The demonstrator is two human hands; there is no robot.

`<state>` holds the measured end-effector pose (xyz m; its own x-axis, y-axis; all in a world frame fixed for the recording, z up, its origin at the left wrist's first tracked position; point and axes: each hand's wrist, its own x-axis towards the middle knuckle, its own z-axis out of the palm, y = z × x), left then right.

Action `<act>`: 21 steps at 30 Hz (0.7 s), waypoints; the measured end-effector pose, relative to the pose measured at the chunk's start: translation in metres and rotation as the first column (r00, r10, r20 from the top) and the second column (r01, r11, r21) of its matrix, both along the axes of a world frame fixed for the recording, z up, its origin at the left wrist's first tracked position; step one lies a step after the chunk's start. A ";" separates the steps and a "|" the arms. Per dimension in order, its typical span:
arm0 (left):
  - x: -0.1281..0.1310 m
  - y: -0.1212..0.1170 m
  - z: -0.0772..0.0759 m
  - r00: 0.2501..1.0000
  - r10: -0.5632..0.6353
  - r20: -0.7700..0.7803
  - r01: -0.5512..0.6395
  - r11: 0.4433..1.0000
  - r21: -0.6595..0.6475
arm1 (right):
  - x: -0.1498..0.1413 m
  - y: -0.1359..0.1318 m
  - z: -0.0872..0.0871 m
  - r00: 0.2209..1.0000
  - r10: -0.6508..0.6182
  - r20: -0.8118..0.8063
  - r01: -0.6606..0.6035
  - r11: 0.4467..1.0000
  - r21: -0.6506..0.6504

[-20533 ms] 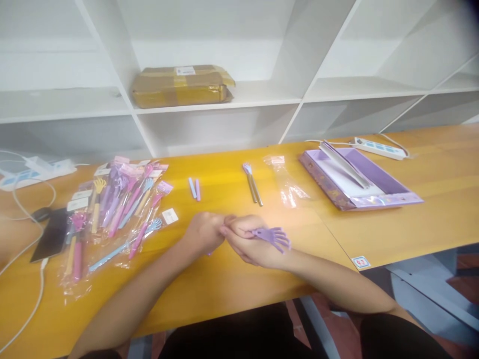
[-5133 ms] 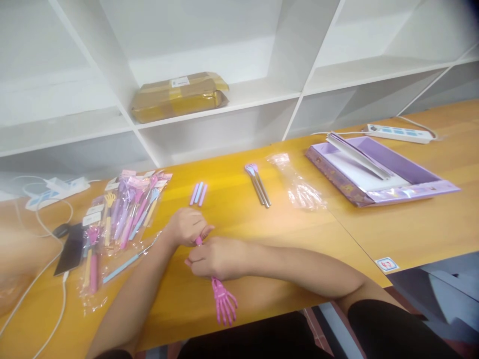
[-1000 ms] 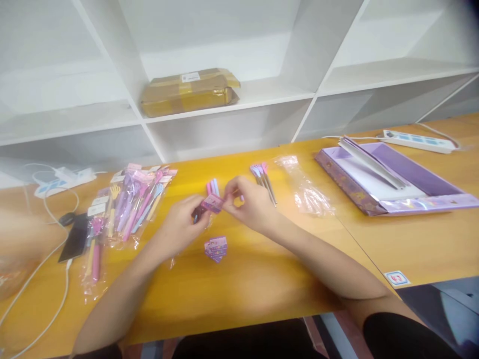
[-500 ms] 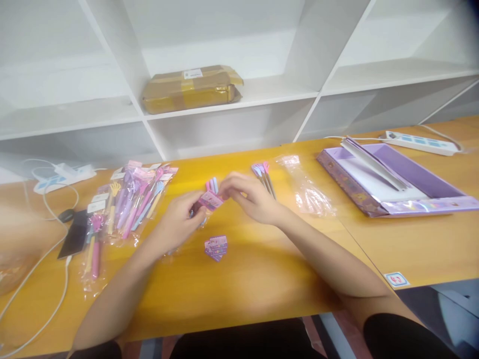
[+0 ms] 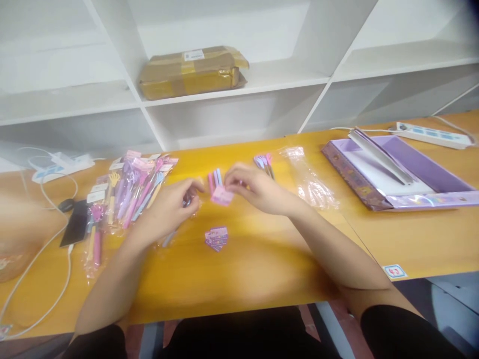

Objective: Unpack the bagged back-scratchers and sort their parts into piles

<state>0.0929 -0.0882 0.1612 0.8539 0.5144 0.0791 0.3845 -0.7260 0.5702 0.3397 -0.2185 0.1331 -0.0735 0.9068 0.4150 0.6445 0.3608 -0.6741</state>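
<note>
My right hand point(image 5: 258, 188) pinches a small pink printed card point(image 5: 222, 195) between thumb and fingers. Left of it, my left hand point(image 5: 174, 207) is curled around a clear-bagged back scratcher. Its bluish handle point(image 5: 169, 239) shows below the palm; the rest is mostly hidden. Behind the card lie pink and blue handles point(image 5: 214, 178) of loose back scratchers. A small fanned pile of purple-pink cards point(image 5: 216, 239) rests on the table in front of my hands. Beyond my right hand are further back scratchers point(image 5: 263, 160) with blue, purple and pink claw heads.
Several bagged back scratchers point(image 5: 140, 182) are heaped at left, beside a black phone point(image 5: 75, 224) and white cables. Clear plastic bags point(image 5: 312, 179) lie right of centre, near an open purple box point(image 5: 364, 194). Power strips point(image 5: 432, 135) and a shelf with a taped parcel point(image 5: 190, 75) stand behind.
My hands have moved apart. The card, earlier between both hands, has come away from the left and is now in my right fingers alone. The view has tilted slightly downward.
</note>
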 end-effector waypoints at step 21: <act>0.026 0.033 -0.062 0.950 -0.295 0.106 0.292 0.712 -0.638 | -0.037 0.014 -0.031 0.715 -0.085 -0.694 -0.004 0.992 -0.125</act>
<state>0.1190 -0.0549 0.0991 0.9701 0.1654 -0.1778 0.2176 -0.2673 0.9387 0.3027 -0.2048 0.1017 0.2341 0.9442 0.2315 -0.0118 0.2409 -0.9705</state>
